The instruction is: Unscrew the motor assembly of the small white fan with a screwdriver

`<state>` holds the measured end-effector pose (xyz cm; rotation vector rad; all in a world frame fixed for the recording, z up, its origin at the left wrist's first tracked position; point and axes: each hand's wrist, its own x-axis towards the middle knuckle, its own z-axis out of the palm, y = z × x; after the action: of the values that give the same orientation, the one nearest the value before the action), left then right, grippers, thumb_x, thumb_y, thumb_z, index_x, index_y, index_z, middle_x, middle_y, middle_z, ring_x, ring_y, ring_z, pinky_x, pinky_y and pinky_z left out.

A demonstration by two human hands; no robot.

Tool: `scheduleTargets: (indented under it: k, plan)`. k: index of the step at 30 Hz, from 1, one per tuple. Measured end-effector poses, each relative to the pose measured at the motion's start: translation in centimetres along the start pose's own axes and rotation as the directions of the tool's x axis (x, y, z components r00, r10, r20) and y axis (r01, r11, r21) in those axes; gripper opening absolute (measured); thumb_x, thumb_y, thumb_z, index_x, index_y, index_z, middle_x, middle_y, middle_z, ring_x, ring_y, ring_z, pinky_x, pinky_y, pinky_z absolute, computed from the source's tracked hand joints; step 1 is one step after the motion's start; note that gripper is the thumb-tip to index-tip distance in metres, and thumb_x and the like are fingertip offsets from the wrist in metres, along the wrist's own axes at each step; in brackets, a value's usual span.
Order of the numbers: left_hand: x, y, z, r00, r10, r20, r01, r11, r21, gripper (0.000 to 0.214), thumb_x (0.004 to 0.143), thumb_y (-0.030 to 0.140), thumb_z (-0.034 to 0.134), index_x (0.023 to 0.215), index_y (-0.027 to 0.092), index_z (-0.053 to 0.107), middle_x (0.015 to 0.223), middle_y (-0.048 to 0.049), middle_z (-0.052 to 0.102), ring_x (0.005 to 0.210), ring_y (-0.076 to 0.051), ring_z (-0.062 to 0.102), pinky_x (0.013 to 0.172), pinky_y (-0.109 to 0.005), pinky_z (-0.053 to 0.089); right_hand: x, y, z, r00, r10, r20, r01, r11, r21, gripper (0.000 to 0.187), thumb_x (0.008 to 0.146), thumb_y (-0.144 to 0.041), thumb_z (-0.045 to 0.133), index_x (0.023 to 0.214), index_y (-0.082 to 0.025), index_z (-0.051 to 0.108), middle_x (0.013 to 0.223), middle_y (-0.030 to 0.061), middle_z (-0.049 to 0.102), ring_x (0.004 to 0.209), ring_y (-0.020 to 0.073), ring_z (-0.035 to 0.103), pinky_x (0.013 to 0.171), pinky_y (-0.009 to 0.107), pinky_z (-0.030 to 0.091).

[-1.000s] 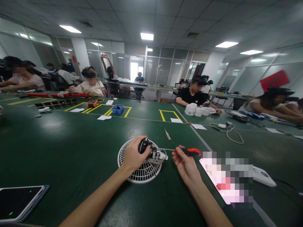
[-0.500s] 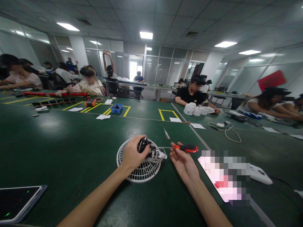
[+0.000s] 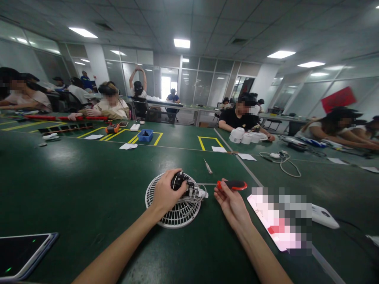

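Note:
A white round fan grille [image 3: 177, 221] lies on the green table, with a black fan motor [image 3: 177, 180] and a coil of pale cable [image 3: 189, 202] on top of it. My left hand [image 3: 167, 193] is closed around the motor, thumb and fingers on either side. In my right hand [image 3: 231, 201] the thumb and fingers grip a screwdriver [image 3: 236, 185] with a red and black handle. Its shaft lies level and points left to the motor assembly; the tip is hidden among the parts. A small clear-handled screwdriver [image 3: 208, 167] lies just beyond.
At the right are a lit phone screen [image 3: 266, 225] and a white device [image 3: 325, 216]. A dark phone [image 3: 26, 252] lies at the left front. Farther off stand a blue bin [image 3: 145, 136] and white containers [image 3: 237, 135] before a co-worker [image 3: 237, 118].
The fingers of my right hand have shifted around the screwdriver handle, the thumb now lying over it. My left hand and the fan parts stay in place.

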<state>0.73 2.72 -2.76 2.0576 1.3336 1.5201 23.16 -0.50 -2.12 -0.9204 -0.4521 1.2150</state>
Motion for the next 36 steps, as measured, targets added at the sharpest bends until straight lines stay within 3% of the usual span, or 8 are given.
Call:
scheduleTargets:
  k: [6, 10, 15, 20, 29, 36]
  plan:
    - [0.0, 0.1, -0.1, 1.0, -0.007, 0.004, 0.007, 1.0, 0.015, 0.034, 0.088, 0.029, 0.067, 0.121, 0.023, 0.063, 0.12, -0.0065, 0.071, 0.111, -0.025, 0.067, 0.102, -0.045, 0.053, -0.06, -0.29, -0.18, 0.999, -0.014, 0.031, 0.011, 0.996, 0.092, 0.059, 0.05, -0.01, 0.095, 0.101, -0.024, 0.068, 0.091, 0.0023, 0.079, 0.085, 0.0176, 0.075, 0.076, 0.027, 0.062]
    - [-0.02, 0.11, -0.16, 1.0, 0.003, 0.009, -0.003, 1.0, 0.019, 0.032, 0.09, 0.03, 0.065, 0.121, 0.023, 0.062, 0.12, -0.0071, 0.071, 0.111, -0.025, 0.066, 0.101, -0.046, 0.053, 0.0, -0.21, -0.28, 0.999, 0.011, 0.04, -0.016, 0.994, 0.11, 0.051, 0.055, -0.013, 0.093, 0.099, -0.023, 0.069, 0.093, 0.0041, 0.079, 0.089, 0.0197, 0.075, 0.08, 0.03, 0.062]
    - [-0.05, 0.06, -0.15, 1.0, -0.003, 0.019, 0.002, 0.999, 0.035, 0.031, 0.092, 0.032, 0.063, 0.122, 0.023, 0.062, 0.12, -0.0066, 0.07, 0.112, -0.025, 0.066, 0.102, -0.045, 0.052, 0.16, 0.12, -0.13, 1.0, 0.025, -0.015, -0.025, 0.999, 0.033, 0.039, 0.06, -0.027, 0.097, 0.088, -0.022, 0.069, 0.085, 0.0026, 0.078, 0.077, 0.0175, 0.074, 0.07, 0.027, 0.063]
    - [-0.15, -0.16, -0.1, 1.0, 0.012, 0.023, -0.013, 0.999, 0.048, 0.04, 0.09, 0.044, 0.067, 0.124, 0.024, 0.061, 0.122, -0.0071, 0.069, 0.114, -0.025, 0.065, 0.103, -0.046, 0.052, 0.25, 0.12, -0.18, 1.0, 0.027, -0.006, -0.027, 0.999, 0.026, 0.043, 0.055, -0.022, 0.099, 0.087, -0.02, 0.07, 0.076, -0.0007, 0.075, 0.065, 0.0136, 0.07, 0.065, 0.024, 0.064]
    - [-0.15, 0.01, -0.15, 1.0, 0.023, 0.017, -0.023, 0.998, 0.056, 0.046, 0.086, 0.046, 0.073, 0.124, 0.023, 0.06, 0.123, -0.008, 0.069, 0.115, -0.027, 0.065, 0.104, -0.047, 0.052, 0.43, 0.06, -0.62, 1.0, -0.006, 0.023, 0.003, 0.989, 0.149, 0.055, 0.053, -0.001, 0.091, 0.097, -0.023, 0.067, 0.086, 0.0007, 0.078, 0.089, 0.0188, 0.076, 0.087, 0.031, 0.064]
    - [-0.16, -0.13, -0.02, 1.0, 0.027, 0.005, -0.027, 0.997, 0.067, 0.05, 0.084, 0.049, 0.075, 0.124, 0.024, 0.061, 0.122, -0.008, 0.069, 0.115, -0.027, 0.066, 0.103, -0.047, 0.052, 0.48, 0.34, -0.51, 0.999, 0.003, 0.038, -0.005, 0.998, 0.056, 0.042, 0.056, -0.019, 0.098, 0.085, -0.021, 0.068, 0.082, 0.0003, 0.077, 0.078, 0.0166, 0.075, 0.079, 0.028, 0.065]
